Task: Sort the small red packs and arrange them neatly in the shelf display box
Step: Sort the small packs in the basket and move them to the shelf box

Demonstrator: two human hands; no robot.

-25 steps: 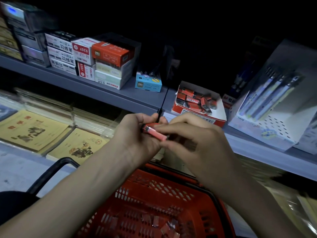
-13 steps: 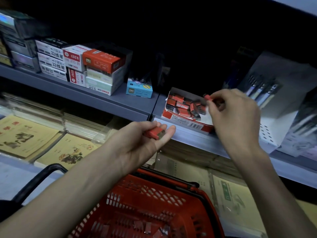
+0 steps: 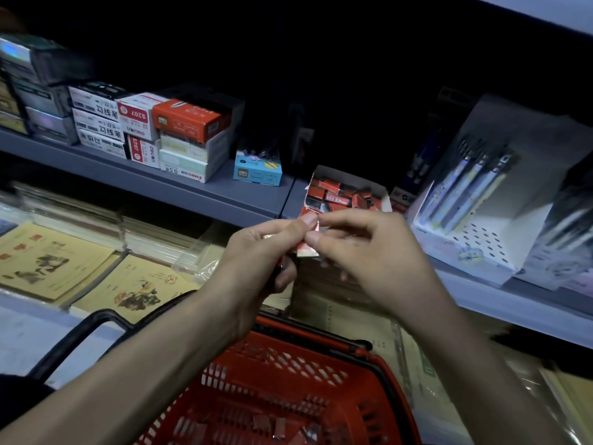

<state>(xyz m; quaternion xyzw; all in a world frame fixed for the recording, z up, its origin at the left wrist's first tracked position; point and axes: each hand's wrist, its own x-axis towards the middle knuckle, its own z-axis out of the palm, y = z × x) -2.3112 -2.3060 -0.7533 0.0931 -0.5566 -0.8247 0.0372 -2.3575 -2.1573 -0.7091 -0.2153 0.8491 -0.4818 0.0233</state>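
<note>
Half a second ago the right hand was up at the display box on the shelf. Now it has returned to the left hand, and both pinch one small red pack just before the box. Probably another pack goes in next.

Pinching a small red pack between left hand and right hand, fingertips meeting just in front of the open white cardboard display box on the grey metal shelf, above a red plastic shopping basket.
</note>
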